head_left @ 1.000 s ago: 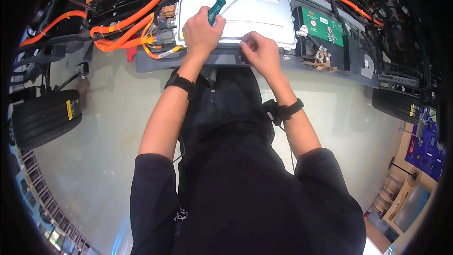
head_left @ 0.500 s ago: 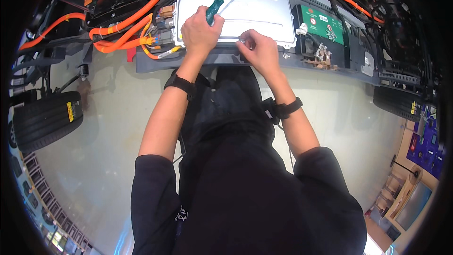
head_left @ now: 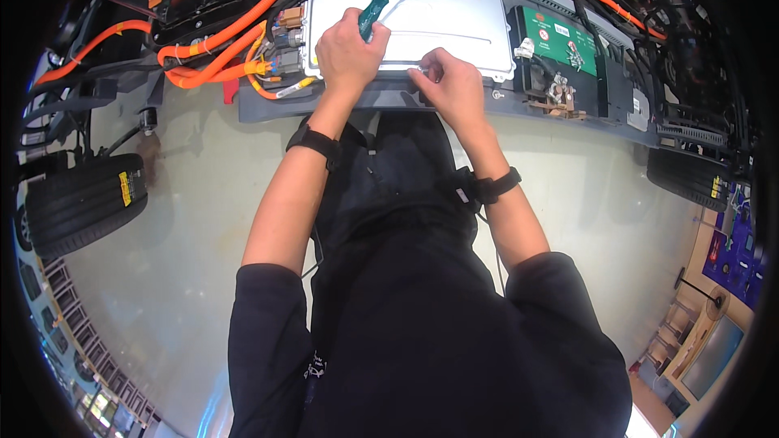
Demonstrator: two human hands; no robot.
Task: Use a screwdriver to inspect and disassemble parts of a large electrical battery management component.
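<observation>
My left hand (head_left: 347, 50) is closed around the dark green handle of a screwdriver (head_left: 374, 14), whose metal shaft points up and away to the right. The hand rests over the near left part of a flat silver metal box (head_left: 450, 20). At the box's near edge, right of the middle, my right hand (head_left: 454, 85) is pinched with thumb and fingertips together. Something tiny may be between these fingertips, but it is too small to make out. A small loose metal fastener (head_left: 497, 95) lies on the dark ledge right of this hand.
Thick orange cables (head_left: 215, 77) run to connectors (head_left: 284, 61) on the box's left side. Right of the box is a green labelled panel (head_left: 558, 39) with small metal parts on it. Brown and metal pieces (head_left: 560, 97) sit below. Tyres (head_left: 85, 203) stand at both sides.
The whole view has shifted slightly. Both hands keep nearly the same places on the box, the left still holding the screwdriver and the right still pinched at the near edge.
</observation>
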